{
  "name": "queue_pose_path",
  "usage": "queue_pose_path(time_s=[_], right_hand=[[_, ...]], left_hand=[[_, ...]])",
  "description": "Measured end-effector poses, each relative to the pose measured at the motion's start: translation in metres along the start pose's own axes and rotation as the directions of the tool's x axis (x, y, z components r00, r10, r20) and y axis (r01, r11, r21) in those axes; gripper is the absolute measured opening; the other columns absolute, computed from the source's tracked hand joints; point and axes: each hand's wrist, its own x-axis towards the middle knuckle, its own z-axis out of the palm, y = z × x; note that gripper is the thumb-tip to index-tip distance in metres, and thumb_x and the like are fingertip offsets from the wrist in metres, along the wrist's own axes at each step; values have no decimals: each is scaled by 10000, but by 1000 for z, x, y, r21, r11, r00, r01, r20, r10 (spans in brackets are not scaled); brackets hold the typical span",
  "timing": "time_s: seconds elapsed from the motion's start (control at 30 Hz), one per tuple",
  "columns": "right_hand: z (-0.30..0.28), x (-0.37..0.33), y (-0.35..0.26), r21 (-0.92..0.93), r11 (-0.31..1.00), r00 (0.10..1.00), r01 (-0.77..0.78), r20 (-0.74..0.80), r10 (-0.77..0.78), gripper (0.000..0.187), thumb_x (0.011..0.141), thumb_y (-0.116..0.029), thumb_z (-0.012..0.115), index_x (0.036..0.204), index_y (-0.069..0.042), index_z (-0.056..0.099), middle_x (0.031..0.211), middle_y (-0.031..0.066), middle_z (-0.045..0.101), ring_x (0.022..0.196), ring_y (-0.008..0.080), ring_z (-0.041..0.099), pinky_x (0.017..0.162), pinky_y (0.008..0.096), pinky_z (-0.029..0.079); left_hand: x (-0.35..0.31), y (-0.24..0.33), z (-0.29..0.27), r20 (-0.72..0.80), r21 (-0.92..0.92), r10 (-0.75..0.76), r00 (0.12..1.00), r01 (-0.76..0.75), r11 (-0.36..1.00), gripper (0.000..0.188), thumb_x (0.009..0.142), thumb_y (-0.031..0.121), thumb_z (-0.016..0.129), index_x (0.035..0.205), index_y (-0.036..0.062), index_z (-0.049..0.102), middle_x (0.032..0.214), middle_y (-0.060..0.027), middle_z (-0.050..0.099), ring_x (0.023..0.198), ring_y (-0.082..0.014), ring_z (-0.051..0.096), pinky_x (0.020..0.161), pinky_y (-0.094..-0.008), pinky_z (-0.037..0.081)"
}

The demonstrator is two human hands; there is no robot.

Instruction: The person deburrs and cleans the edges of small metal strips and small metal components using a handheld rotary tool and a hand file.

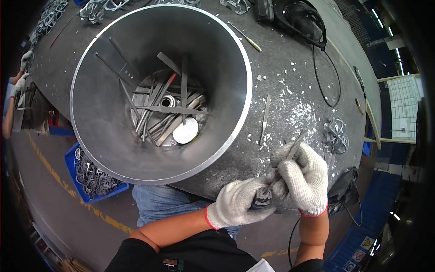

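My left hand (240, 204), in a white knit glove with a red cuff, is closed around a small dark grey metal part (263, 197). Its exact kind is hard to make out. Right against it, my right hand (304, 177), gloved the same way, grips a flat metal file (297, 143) whose end sticks up past the fingers. The file's lower end is hidden between the two hands. A second slim file (266, 115) lies on the dark worktable (235, 167) beyond my hands, amid pale flakes.
A wide metal drum (247, 104) at the left holds several files and a white round piece (186, 131). A yellow-handled tool (253, 44), bent metal pieces (335, 136) and a black cable (339, 86) lie around. Below left is a blue crate (70, 158). A co-worker's gloved hands (22, 81) show far left.
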Motion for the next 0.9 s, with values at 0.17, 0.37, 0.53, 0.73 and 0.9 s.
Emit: queue_pose_path(time_s=[0.17, 0.37, 0.53, 0.73, 0.9], right_hand=[[5, 1, 7, 160, 987, 996, -8, -89, 23, 199, 961, -48, 563, 1094, 69, 653, 801, 79, 711, 627, 73, 625, 580, 231, 504], [1, 2, 3, 171, 985, 999, -27, -24, 31, 200, 952, -26, 557, 1104, 68, 648, 818, 98, 719, 614, 82, 635, 574, 223, 513], [2, 3, 2, 109, 994, 1000, -21, -12, 22, 209, 945, -36, 571, 1106, 69, 651, 805, 104, 729, 600, 85, 643, 565, 230, 524], [-6, 4, 3, 39, 995, 995, 91, 46, -93, 222, 915, -94, 634, 1051, 71, 694, 767, 107, 733, 631, 103, 677, 596, 247, 546], [-12, 14, -3, -44, 965, 946, 258, 214, -243, 247, 896, -157, 671, 1037, 43, 707, 766, 100, 733, 660, 151, 707, 645, 298, 563]], left_hand=[[-4, -6, 3, -75, 36, 66, 995, -63, 997, 635, 726, 226, 903, 1227, -24, 604, 921, -143, 715, 782, -365, 717, 684, -424, 563], [-3, -3, 0, -22, 41, -23, 1000, 23, 999, 467, 733, 282, 897, 1038, 18, 660, 862, -126, 699, 756, -357, 701, 681, -432, 556], [-7, -9, 1, 23, 74, 54, 998, -55, 996, 609, 750, 241, 889, 1223, -10, 601, 931, -157, 692, 756, -338, 704, 658, -411, 556], [-7, -12, 7, -86, 103, 152, 985, -143, 984, 620, 758, 223, 877, 1255, -19, 596, 920, -150, 689, 740, -333, 695, 637, -406, 549], [1, -4, 1, -31, 34, 76, 997, -75, 997, 538, 759, 227, 879, 1172, -4, 621, 919, -139, 702, 769, -343, 709, 669, -418, 565]])
